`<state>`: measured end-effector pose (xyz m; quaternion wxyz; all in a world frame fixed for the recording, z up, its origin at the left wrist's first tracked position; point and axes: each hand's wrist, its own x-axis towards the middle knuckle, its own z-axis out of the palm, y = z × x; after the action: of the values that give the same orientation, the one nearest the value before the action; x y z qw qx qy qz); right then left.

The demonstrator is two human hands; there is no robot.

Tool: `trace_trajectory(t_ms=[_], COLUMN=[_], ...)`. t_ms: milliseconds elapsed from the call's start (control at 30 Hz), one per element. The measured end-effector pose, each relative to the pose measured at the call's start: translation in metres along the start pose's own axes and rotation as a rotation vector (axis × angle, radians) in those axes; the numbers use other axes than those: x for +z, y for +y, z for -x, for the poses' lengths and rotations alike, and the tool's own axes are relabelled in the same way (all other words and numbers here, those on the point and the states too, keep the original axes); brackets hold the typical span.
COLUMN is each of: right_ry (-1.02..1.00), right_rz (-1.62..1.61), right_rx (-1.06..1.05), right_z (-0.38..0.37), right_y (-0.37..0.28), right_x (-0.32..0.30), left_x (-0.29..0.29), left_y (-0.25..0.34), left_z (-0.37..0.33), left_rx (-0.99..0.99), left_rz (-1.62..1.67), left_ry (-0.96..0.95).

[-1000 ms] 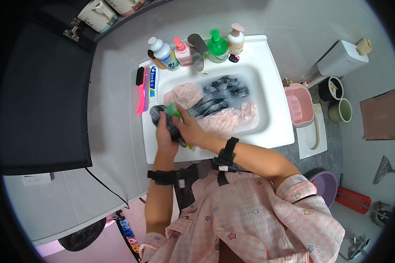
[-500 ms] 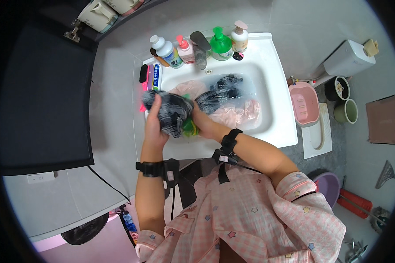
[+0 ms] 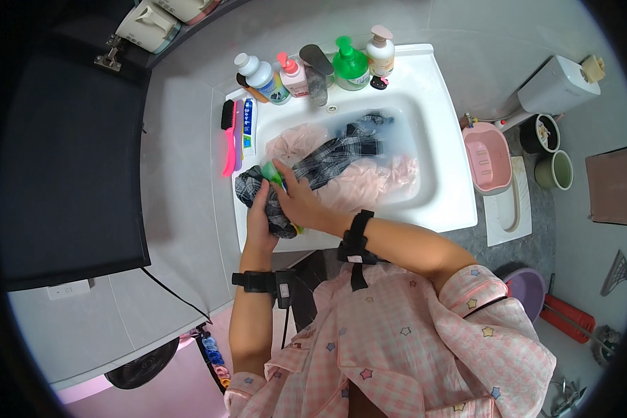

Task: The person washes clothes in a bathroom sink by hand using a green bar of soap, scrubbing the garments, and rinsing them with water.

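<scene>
Over the near left rim of the white sink (image 3: 442,174), my left hand (image 3: 259,219) is closed around a bunched, wet black-and-white plaid garment (image 3: 249,187). My right hand (image 3: 301,202) presses in from the other side, fingers bent against a green-and-yellow thing (image 3: 272,173) tucked in the cloth. Its kind I cannot make out; the fabric and my fingers hide most of it. More plaid fabric (image 3: 338,155) trails into the cloudy water. Pale pink cloth (image 3: 369,184) lies beside it in the basin.
Behind the basin stand a white bottle (image 3: 261,78), a pink pump bottle (image 3: 292,75), the faucet (image 3: 318,73), a green pump bottle (image 3: 351,66) and a cream pump bottle (image 3: 380,54). A pink-handled brush (image 3: 228,143) and toothpaste tube (image 3: 249,125) lie on the left rim. Right: a pink tub (image 3: 486,157).
Both hands have come down and nearer to me with the bunched plaid cloth. My right hand has shifted across its top, onto the green thing. More of the brush and tube shows.
</scene>
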<state>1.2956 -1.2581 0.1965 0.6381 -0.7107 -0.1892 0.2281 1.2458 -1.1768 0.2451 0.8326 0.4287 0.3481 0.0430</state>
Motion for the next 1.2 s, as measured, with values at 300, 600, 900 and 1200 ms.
trace_trajectory(t_ms=[300,600,900,1200], right_ry=[-0.216,-0.156,-0.412,-0.159], right_rz=[0.185,0.272,-0.359,-0.090], right_rx=[0.153,0.285,-0.130,0.043], right_z=[0.012,-0.039,-0.017,-0.009], right_y=[-0.031,0.051,0.009,-0.014], right_x=[-0.004,-0.045,-0.036,-0.009], left_x=[-0.025,0.024,0.013,-0.007], left_y=[-0.004,0.049,0.019,0.007], left_z=[-0.004,0.025,-0.016,0.004], left_rx=[0.012,0.110,0.162,0.014], left_rz=[0.162,-0.112,-0.481,0.073], left_ry=[0.018,-0.003,0.062,-0.080])
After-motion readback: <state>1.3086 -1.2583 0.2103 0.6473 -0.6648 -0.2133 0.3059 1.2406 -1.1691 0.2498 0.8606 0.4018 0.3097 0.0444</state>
